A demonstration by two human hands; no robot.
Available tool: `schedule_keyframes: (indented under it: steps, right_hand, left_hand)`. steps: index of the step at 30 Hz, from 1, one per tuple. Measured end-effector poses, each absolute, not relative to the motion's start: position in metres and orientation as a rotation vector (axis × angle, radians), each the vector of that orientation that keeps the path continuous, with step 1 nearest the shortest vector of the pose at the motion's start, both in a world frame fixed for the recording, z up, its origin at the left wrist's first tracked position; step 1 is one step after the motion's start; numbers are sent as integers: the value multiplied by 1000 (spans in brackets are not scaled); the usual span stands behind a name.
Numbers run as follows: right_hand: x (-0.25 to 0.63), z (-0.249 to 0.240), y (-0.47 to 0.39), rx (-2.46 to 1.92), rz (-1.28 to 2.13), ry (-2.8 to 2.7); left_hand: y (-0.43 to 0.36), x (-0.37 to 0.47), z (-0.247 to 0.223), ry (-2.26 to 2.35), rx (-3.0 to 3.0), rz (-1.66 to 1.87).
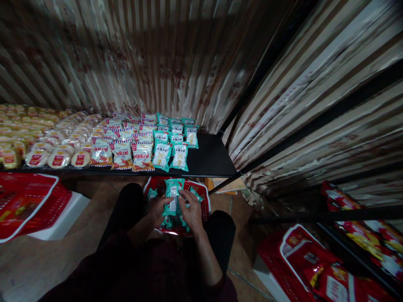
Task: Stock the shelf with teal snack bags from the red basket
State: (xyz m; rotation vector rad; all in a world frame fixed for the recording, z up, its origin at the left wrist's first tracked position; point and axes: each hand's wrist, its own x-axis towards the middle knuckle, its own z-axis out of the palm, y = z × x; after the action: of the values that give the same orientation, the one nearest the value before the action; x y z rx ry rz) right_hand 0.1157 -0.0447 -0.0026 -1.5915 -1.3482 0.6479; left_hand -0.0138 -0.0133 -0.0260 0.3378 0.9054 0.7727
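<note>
Between my two hands is a small teal-and-white snack packet (173,193), held above a red basket (206,197) that stands between my knees. My left hand (157,210) grips the packet's left edge with the thumb across its front. On the other side, my right hand (191,208) has its fingers bent against the packet's right edge. More teal packets lie in the basket, partly hidden by my hands. Just beyond, rows of matching teal packets (180,156) stand at the right end of the goods on a black shelf (210,155).
Left of the teal packets are orange-and-white snack packets (143,155), round wrapped cakes (59,156) and yellow wrapped items (11,157). Red bags lie at left (28,205) and lower right (315,260). A slanting black shelf post (258,161) and striped curtain (141,54) bound the space.
</note>
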Motion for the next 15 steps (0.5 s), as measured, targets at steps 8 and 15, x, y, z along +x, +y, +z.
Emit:
schedule_keyframes:
  steps: [8,15]
  right_hand:
    - [115,-8,-46,-1636,863,-1205]
    - [124,-22,-47,-1682,986,-968]
  left_hand:
    - [-17,-12,-32,923,426,810]
    - [-15,-17,-30,1085,682,735]
